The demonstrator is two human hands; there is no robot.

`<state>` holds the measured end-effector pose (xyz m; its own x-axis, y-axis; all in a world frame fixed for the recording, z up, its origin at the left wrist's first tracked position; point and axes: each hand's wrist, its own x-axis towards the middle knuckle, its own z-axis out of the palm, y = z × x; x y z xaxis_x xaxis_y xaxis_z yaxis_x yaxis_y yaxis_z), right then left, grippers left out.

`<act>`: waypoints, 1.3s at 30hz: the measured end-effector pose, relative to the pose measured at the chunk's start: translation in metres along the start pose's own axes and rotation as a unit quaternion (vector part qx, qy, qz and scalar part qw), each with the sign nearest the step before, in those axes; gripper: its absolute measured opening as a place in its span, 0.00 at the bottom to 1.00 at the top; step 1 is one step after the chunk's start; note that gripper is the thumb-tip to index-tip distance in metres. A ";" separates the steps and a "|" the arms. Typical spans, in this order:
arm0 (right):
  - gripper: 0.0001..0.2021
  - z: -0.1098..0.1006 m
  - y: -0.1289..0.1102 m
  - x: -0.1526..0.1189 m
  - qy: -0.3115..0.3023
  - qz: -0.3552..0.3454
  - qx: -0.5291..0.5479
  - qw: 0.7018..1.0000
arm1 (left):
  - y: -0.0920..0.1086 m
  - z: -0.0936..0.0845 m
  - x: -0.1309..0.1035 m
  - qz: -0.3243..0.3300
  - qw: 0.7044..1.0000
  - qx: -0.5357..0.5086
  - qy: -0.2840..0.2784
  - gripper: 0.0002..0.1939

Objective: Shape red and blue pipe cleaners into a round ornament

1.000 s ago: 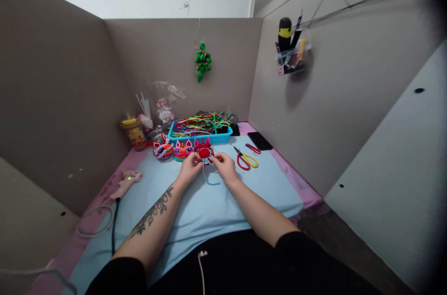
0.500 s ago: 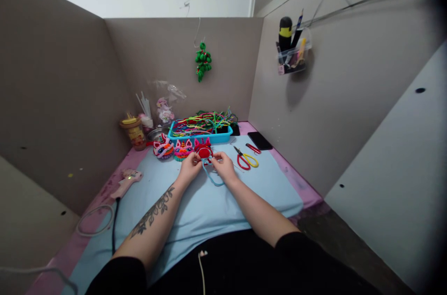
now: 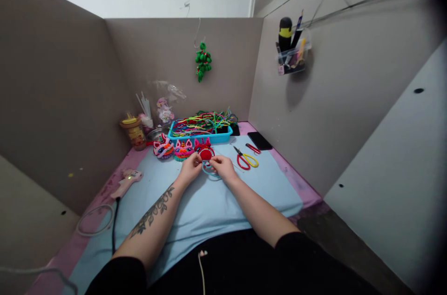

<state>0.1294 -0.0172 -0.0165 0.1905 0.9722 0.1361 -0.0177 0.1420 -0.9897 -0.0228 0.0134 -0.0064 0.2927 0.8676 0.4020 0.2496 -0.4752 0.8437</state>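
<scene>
Between my two hands is a red crocheted piece point(image 3: 206, 154) with a pale ring on it and small ears at its top. My left hand point(image 3: 191, 165) pinches its left side. My right hand point(image 3: 222, 166) has its fingers closed at the lower right edge, by the light blue yarn point(image 3: 210, 176), which loops below the piece. Two finished-looking crocheted heads, one pink and orange point(image 3: 183, 150) and one pink, white and purple point(image 3: 163, 149), sit to the left of my hands.
Behind is a blue tray point(image 3: 200, 138) of colourful yarn. Scissors point(image 3: 247, 159), a red cutter point(image 3: 253, 148) and a black phone point(image 3: 260, 140) lie right. A pink glue gun point(image 3: 127, 183) and a lidded cup point(image 3: 134, 134) are left.
The light blue yarn has drawn up into a smaller loop nearer the piece. My right hand's fingers have shifted slightly left and curled in. My left hand has hardly moved.
</scene>
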 end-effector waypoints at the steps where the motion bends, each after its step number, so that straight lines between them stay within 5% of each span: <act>1: 0.09 0.000 0.000 0.000 0.000 -0.002 -0.002 1.000 | 0.000 0.000 0.001 -0.005 1.000 0.000 0.008 0.06; 9: 0.13 0.007 0.002 -0.002 0.039 0.004 0.003 0.999 | 0.000 0.001 0.002 -0.024 0.997 0.003 0.067 0.05; 39: 0.07 0.004 -0.005 -0.004 -0.001 0.065 0.081 0.995 | -0.011 0.001 0.000 0.008 1.000 0.013 0.008 0.09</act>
<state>0.1249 -0.0207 -0.0116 0.1736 0.9848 0.0073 -0.1994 0.0424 -0.9790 -0.0244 0.0187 -0.0158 0.2823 0.8621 0.4207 0.2687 -0.4921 0.8280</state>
